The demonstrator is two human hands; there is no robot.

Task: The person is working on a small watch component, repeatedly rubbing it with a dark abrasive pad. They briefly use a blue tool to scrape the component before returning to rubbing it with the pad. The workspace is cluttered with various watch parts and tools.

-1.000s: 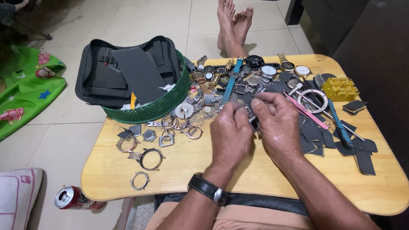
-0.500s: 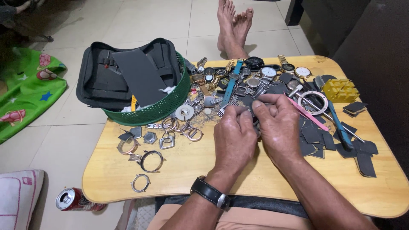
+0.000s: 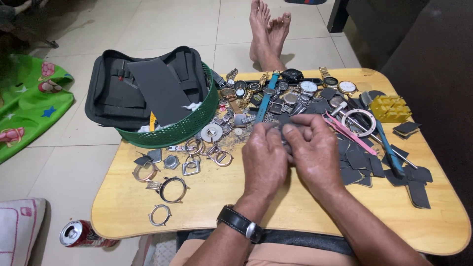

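Left hand (image 3: pixel 264 160) and right hand (image 3: pixel 315 155) pressed together, fingers pinching a small grey piece (image 3: pixel 284 119) at fingertips

Soft, even indoor light falls from above, brightest on the pale floor (image 3: pixel 162 19) toward eleven o'clock. The wooden table (image 3: pixel 276 216) shows faint sheen and soft shadows. Three o'clock lies dim; focus stays sharp.

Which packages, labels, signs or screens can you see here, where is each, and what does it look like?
Drink can: on the floor, lower left of the table; lying on its side, red cylinder, silver top.
Signs, screens: none visible.
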